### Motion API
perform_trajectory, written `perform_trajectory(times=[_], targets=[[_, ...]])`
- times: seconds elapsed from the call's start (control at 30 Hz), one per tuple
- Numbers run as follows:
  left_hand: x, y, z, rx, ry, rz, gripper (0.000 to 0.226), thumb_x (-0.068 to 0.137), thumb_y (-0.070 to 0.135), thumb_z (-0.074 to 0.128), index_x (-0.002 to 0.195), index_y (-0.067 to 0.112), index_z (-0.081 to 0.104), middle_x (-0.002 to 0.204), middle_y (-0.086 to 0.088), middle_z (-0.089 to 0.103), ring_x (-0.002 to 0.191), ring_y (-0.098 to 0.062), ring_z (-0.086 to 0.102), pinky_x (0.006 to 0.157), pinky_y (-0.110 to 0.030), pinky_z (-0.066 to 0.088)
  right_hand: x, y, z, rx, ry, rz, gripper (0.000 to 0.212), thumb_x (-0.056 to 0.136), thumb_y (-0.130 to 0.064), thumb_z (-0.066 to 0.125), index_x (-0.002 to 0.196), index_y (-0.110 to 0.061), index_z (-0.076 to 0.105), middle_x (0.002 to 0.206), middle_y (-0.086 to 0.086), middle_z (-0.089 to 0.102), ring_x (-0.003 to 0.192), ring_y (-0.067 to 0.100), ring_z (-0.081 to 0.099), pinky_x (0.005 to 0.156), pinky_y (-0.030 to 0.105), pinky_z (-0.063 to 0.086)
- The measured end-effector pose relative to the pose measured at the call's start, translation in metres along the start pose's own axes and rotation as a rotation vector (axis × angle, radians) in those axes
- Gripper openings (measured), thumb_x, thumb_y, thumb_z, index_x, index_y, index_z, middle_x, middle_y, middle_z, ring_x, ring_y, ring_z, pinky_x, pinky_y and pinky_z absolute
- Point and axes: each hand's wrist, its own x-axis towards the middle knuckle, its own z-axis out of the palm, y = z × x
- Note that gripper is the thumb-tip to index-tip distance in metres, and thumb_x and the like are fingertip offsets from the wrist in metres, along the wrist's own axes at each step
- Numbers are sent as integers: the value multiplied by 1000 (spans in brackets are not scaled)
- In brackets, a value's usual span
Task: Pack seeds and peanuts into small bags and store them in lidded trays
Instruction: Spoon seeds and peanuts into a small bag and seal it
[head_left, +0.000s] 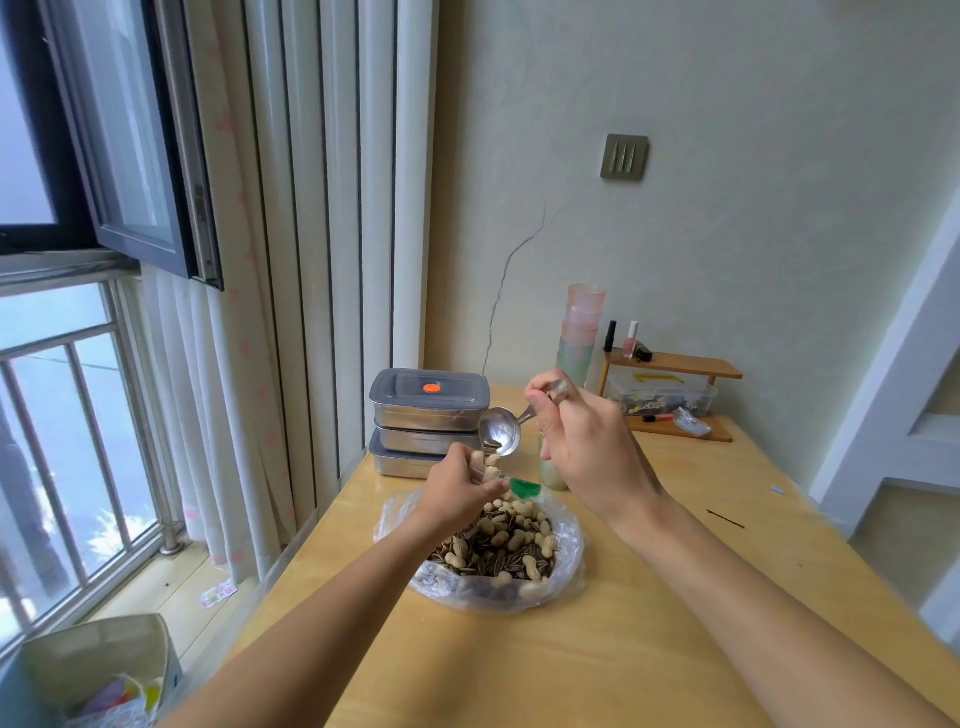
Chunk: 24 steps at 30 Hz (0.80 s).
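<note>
Stacked at the table's left rear, three steel trays, top one under a grey lid. Left hand pinching a small bag, clear, peanuts inside, just above a big bag of crinkled plastic, full of striped seeds and pale peanuts. Shiny spoon lying lower left to upper right, bowl tipped down at the small bag's mouth. Right hand fisted round the handle

spoon handle hid in fingers, box cropped
</note>
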Motion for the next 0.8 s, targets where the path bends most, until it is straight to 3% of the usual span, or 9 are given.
perform_trajectory(times=[0.23, 0.37, 0.5, 0.63, 0.73, 0.8], targets=[[-1, -2, -1, -12, 24, 14, 55, 82, 42, 85, 115, 13, 53, 101, -4, 71, 93, -20, 68, 74, -33, 53, -4, 1, 0, 45, -47, -26, 33, 110, -34, 43, 103, -7, 60, 64, -20, 43, 61, 19, 62, 62, 37, 50], [-4, -1, -4, -41, 37, 19, 54, 83, 39, 85, 119, 13, 53, 100, -2, 68, 90, -17, 65, 69, -26, 50, -5, 2, -3, 38, -20, -58, 34, 109, -32, 41, 104, -7, 62, 65, -7, 51, 58, 22, 61, 58, 40, 50], [-6, -3, -6, -56, 54, 49, 56, 82, 37, 85, 122, 15, 51, 104, 0, 66, 90, -13, 62, 66, -22, 45, -7, 2, -3, 105, -105, -51, 33, 109, -36, 41, 107, -10, 62, 67, -9, 52, 62, 22, 63, 61, 41, 52], [-8, -5, -6, -91, 49, 63, 59, 84, 33, 85, 127, 15, 48, 106, 2, 67, 91, -9, 63, 67, -17, 46, -9, 4, -3, 93, -60, -34, 34, 110, -35, 40, 107, -9, 63, 65, -10, 52, 59, 20, 63, 60, 40, 51], [-10, -5, -7, -80, 50, 74, 59, 85, 31, 83, 130, 14, 49, 112, 1, 68, 94, -7, 64, 73, -16, 50, -10, 7, -3, 100, -101, 6, 33, 110, -32, 41, 107, -8, 63, 64, -17, 51, 61, 14, 66, 60, 35, 52], [-10, -7, -9, -86, 42, 67, 54, 89, 27, 80, 130, 11, 50, 118, 0, 69, 91, -2, 64, 69, -14, 53, -10, 11, -3, 96, -17, 94, 32, 110, -29, 42, 103, -6, 64, 62, -9, 59, 56, 9, 66, 56, 27, 54]])
